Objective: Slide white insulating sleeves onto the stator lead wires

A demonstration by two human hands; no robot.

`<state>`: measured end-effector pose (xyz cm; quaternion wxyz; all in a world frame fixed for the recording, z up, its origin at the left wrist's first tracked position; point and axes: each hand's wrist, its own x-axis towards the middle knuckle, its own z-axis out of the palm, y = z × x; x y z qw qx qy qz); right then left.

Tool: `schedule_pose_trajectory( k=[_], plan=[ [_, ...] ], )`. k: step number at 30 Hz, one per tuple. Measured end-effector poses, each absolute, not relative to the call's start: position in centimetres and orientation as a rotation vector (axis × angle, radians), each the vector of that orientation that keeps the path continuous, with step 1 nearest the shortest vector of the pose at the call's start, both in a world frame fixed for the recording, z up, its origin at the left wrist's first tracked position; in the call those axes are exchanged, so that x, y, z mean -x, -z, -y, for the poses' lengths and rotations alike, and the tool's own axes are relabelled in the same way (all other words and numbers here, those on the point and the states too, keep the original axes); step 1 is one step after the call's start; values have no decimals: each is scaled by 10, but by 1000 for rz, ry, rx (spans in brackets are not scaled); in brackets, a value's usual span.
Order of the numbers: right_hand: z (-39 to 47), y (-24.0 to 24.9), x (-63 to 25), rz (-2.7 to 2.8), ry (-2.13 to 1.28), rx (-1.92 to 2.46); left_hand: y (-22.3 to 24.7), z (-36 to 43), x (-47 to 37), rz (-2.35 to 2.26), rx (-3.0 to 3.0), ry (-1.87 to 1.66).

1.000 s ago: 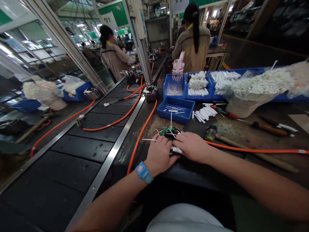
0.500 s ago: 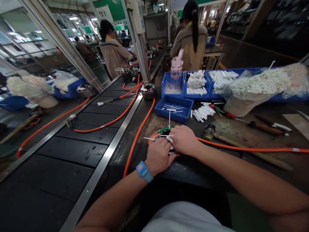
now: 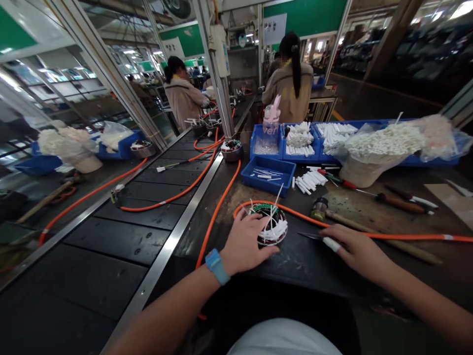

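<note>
My left hand (image 3: 246, 241) curves round the left side of a wound motor stator (image 3: 275, 231), its fingers over the top and its thumb at the near rim. White cable ties stick up from the stator, and white sleeving lies along its near side. To the right, my right hand (image 3: 354, 251) is closed on a tool with a thin, dark, pointed blade (image 3: 309, 235), low over the table. The fingers hide the tool's handle. Something white covers the right thumb tip. An orange cable (image 3: 303, 217) runs from the stator and passes behind the right hand.
A small blue tray (image 3: 268, 190) with white strips stands behind the stator. White tubes (image 3: 310, 181), a wooden-handled mallet (image 3: 320, 208) and screwdrivers (image 3: 399, 203) lie to the right. Blue bins (image 3: 266, 154) line the back. A conveyor (image 3: 121, 236) runs at left; two co-workers stand beyond.
My right hand has left the stator and moved right, and now grips the bladed tool. My left hand stays at the stator, which is now less covered. The view has tilted up slightly.
</note>
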<state>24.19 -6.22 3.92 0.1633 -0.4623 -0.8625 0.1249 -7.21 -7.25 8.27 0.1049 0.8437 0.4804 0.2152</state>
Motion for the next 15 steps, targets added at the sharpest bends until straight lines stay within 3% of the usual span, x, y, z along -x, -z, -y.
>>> schedule_pose_trajectory(
  k=[5, 15],
  plan=[
    [86, -1, -287, 2575, 122, 1480, -84, 60, 79, -1350, -2316, -593],
    [78, -19, -289, 2619, -103, 1669, -112, 42, 96, -1252, -2349, -111]
  ],
)
